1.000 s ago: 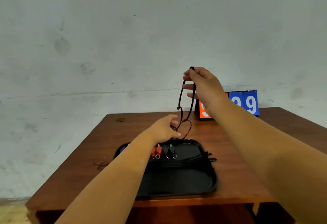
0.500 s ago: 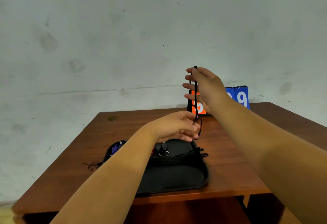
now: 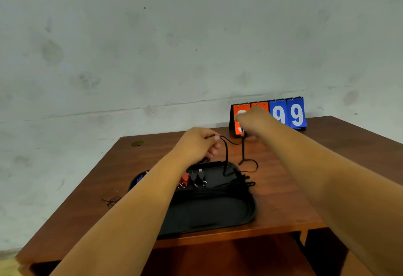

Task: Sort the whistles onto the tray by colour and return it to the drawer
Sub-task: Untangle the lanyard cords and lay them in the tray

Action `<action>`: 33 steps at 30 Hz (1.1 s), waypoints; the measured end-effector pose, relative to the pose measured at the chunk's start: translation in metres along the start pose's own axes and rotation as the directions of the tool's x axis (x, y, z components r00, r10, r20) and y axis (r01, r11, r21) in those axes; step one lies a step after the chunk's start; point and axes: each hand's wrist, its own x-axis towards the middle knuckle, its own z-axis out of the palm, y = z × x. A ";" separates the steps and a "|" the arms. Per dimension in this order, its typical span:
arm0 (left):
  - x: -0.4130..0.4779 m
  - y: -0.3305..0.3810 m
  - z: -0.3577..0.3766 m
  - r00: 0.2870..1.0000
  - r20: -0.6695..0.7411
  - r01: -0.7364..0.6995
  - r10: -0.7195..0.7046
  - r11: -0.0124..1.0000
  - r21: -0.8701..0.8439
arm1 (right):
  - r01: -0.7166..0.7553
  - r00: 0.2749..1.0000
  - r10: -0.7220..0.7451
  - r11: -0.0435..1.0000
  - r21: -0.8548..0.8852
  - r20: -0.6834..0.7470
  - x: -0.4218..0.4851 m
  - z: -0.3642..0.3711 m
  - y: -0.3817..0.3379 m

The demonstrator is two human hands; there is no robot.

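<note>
Head view: left grip (image 3: pixel 198 145) and right grip (image 3: pixel 253 121) each pinch one black whistle cord (image 3: pixel 226 155) mid-frame. It hangs near-vertical onto the tray (image 3: pixel 250 210) at its far right corner, below the left grip, right of the sorted whistles (image 3: pixel 198 178).

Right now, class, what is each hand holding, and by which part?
Both hold a black cord: the left hand pinches it between thumb and fingertips, and the right hand grips it farther along, above its hanging loop.
</note>
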 end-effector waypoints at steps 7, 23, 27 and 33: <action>-0.023 0.026 -0.034 0.967 -0.175 -0.164 0.187 0.977 0.137 | 0.070 0.997 -0.059 0.928 -0.367 0.041 -0.009 0.023 0.029; -0.050 0.007 -0.081 0.947 -0.320 -0.074 0.036 0.991 -0.107 | 0.388 0.891 -0.415 0.906 0.167 0.184 -0.036 0.067 0.038; -0.068 -0.024 -0.098 0.937 -0.345 0.014 -0.061 0.990 -0.137 | 0.412 0.891 -0.404 0.911 0.006 0.209 -0.027 0.058 0.059; -0.101 -0.075 -0.122 0.909 -0.389 0.140 -0.150 0.989 -0.054 | 0.454 0.867 -0.422 0.888 -0.071 0.265 -0.028 0.044 0.080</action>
